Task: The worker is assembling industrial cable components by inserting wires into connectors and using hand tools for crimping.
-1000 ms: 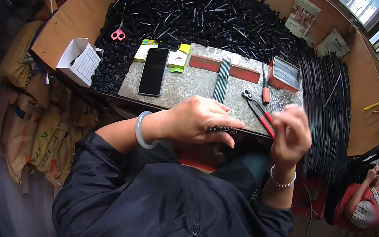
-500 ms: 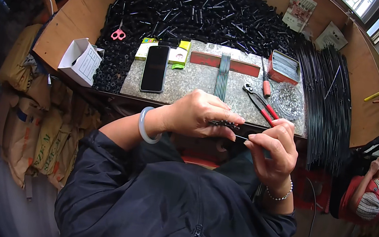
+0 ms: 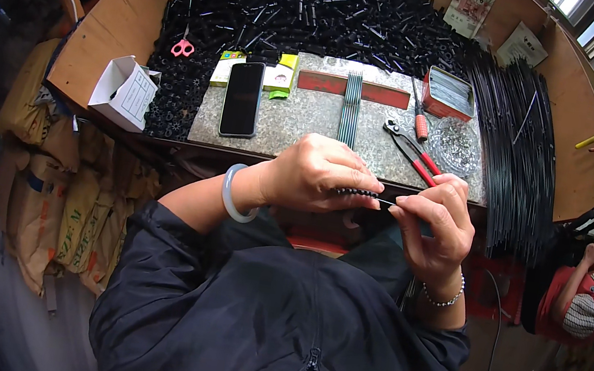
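My left hand (image 3: 314,174), with a pale bangle at the wrist, is closed on a small black part with a ridged edge (image 3: 358,192). Most of that part is hidden by the fingers. My right hand (image 3: 437,224) pinches a thin wire-like strip (image 3: 387,203) between thumb and forefinger. The strip spans the short gap between both hands, and its left end meets the black part; how they join is too small to tell. Both hands are held over the near edge of the bench. Behind them, a bundle of thin metal rods (image 3: 349,117) lies across a red bar (image 3: 319,82).
Red-handled pliers (image 3: 413,156), a screwdriver (image 3: 422,119), a tin of strips (image 3: 450,93) and a dish of small metal pieces (image 3: 456,143) lie right. A phone (image 3: 242,102) and white box (image 3: 124,93) sit left. Black parts (image 3: 299,11) heap behind; long black rods (image 3: 514,155) line the right.
Both hands keep their grips and have shifted very slightly. The strip between them now slopes less steeply. The bench sits slightly higher in the picture.
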Tool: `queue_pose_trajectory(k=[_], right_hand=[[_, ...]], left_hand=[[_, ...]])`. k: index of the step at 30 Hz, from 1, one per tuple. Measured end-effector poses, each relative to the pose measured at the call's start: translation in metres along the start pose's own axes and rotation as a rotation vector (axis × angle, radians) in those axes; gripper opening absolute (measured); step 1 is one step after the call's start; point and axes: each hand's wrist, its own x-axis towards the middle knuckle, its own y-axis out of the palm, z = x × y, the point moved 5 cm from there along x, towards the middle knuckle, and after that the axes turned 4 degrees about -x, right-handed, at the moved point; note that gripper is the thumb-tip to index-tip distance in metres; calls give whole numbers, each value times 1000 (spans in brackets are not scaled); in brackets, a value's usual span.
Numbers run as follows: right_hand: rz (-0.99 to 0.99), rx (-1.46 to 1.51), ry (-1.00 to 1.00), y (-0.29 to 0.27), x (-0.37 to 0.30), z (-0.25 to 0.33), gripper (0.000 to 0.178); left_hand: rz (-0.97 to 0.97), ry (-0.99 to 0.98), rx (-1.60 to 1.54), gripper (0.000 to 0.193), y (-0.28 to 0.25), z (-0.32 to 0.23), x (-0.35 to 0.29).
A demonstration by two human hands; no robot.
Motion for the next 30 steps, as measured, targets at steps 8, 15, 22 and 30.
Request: queue_pose_trajectory(k=[8,15,22,30], right_hand=[[-8,-50,-3,-10,2,1,24],[-5,-70,-21,-6,4,1,19],[16,-61,-34,-6,6,1,19],[21,115,39,2,7,-8,20]], left_hand=[[-12,28,30,23,2,1,0],[-20,48,40,23,1,1,1],[-12,37,42,22,1,1,0],[1,48,16,22,4,0,1]])
